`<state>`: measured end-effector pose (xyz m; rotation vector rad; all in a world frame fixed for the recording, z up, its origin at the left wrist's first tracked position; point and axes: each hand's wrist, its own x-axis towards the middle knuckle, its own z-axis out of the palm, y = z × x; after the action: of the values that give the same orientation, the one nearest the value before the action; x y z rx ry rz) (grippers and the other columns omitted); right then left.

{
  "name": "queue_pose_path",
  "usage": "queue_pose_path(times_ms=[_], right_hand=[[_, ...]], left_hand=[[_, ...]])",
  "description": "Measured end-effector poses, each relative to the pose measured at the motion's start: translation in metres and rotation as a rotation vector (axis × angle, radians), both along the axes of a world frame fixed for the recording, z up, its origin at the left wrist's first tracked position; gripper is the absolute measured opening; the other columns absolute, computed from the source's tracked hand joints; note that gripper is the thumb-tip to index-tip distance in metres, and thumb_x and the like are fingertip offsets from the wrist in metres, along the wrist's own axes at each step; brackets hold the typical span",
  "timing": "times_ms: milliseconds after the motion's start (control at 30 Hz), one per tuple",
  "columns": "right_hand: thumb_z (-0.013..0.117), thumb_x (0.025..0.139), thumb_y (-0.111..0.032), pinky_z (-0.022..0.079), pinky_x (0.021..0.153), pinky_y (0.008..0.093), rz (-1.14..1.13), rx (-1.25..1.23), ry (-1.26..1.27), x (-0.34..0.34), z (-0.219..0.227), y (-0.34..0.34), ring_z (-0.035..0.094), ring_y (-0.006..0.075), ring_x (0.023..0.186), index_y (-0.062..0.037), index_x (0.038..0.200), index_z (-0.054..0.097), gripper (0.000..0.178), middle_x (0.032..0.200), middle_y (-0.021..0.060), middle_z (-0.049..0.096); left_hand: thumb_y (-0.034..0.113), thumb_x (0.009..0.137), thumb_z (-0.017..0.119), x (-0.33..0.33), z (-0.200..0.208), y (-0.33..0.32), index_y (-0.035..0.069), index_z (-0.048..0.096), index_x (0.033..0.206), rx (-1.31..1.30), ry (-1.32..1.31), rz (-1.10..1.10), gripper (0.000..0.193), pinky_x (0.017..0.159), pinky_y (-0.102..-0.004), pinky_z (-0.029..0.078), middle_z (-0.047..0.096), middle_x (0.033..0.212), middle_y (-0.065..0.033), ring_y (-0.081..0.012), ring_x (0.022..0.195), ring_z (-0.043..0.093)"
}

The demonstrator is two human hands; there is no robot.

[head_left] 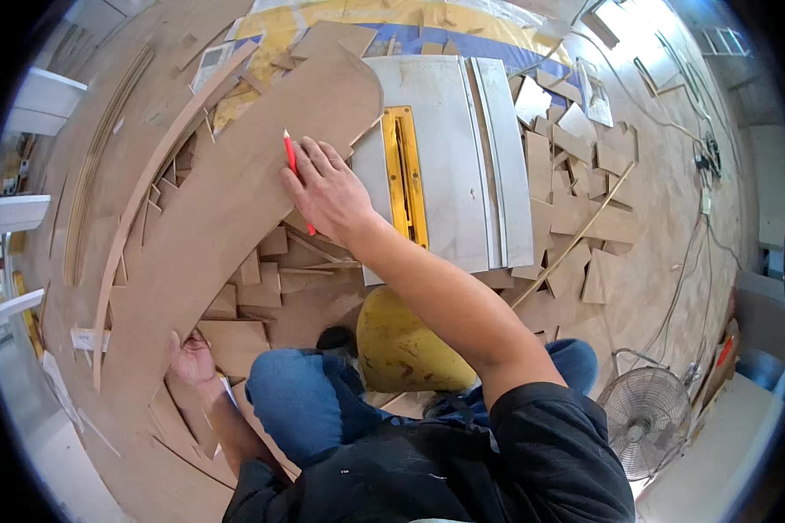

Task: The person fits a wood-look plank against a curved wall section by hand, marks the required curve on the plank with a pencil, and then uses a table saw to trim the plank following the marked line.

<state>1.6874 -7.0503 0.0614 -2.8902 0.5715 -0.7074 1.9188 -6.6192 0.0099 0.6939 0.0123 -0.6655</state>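
A long brown fiberboard panel slants from lower left to the upper middle, its far end cut to a curve and lying over the left edge of a grey table saw. My right hand rests on the panel near that saw, closed on a red pencil whose tip points away from me. Down at the near edge of the panel, my left hand grips it, some fingers hidden beneath. A yellow slotted insert plate sits in the saw top.
Wood offcuts litter the floor around the saw. A long thin strip leans across those on the right. Before my knees stands a yellow bucket-like object. A wire fan stands at lower right; cables trail nearby.
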Motion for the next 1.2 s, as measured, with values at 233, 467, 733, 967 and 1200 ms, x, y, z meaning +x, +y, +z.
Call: queue_pose_path(times_ms=[233,467,733,967,1200], right_hand=[[0.055,0.096,-0.015,0.031,0.123,0.0513,-0.116,0.053,0.037,-0.01,-0.019,0.02,0.042,0.0437,0.146,0.0021,0.136,0.053,0.044,0.153,0.0307,0.046],[0.056,0.096,-0.016,0.031,0.124,0.0514,-0.086,0.053,0.054,-0.029,-0.029,0.026,0.043,0.0433,0.146,0.0003,0.134,0.057,0.041,0.15,0.0301,0.05],[0.057,0.096,-0.017,0.026,0.125,0.0546,-0.047,0.074,0.087,-0.036,-0.033,0.032,0.038,0.0466,0.148,0.0023,0.13,0.055,0.039,0.153,0.0348,0.044],[0.061,0.092,-0.015,0.028,0.125,0.0538,-0.059,0.108,0.027,-0.048,-0.032,0.037,0.041,0.0458,0.146,0.0017,0.131,0.056,0.042,0.149,0.0333,0.049],[0.061,0.093,-0.015,0.029,0.125,0.0529,-0.052,0.105,0.037,-0.053,-0.03,0.043,0.043,0.0455,0.145,0.0014,0.129,0.057,0.04,0.149,0.0335,0.049]], left_hand=[[0.003,0.104,0.056,-0.065,-0.019,0.009,-0.003,0.056,0.137,-0.064,0.065,-0.025,0.034,0.109,-0.0447,0.055,0.063,0.14,-0.0193,-0.0303,0.128,0.062],[0.002,0.104,0.054,-0.134,-0.015,0.002,-0.004,0.049,0.143,-0.09,0.15,0.126,0.04,0.115,-0.0482,0.05,0.056,0.147,-0.0219,-0.0337,0.134,0.057],[-0.005,0.099,0.058,-0.166,-0.036,0.027,-0.005,0.048,0.143,-0.03,0.185,0.27,0.045,0.116,-0.0457,0.049,0.056,0.145,-0.0216,-0.033,0.133,0.056],[-0.002,0.102,0.056,-0.178,-0.027,0.029,-0.007,0.048,0.142,0.004,0.153,0.236,0.042,0.117,-0.0475,0.048,0.056,0.145,-0.0233,-0.0338,0.134,0.056],[0.0,0.103,0.056,-0.174,-0.045,0.053,-0.007,0.048,0.142,-0.025,0.212,0.255,0.04,0.118,-0.049,0.047,0.056,0.145,-0.0239,-0.0339,0.135,0.055]])
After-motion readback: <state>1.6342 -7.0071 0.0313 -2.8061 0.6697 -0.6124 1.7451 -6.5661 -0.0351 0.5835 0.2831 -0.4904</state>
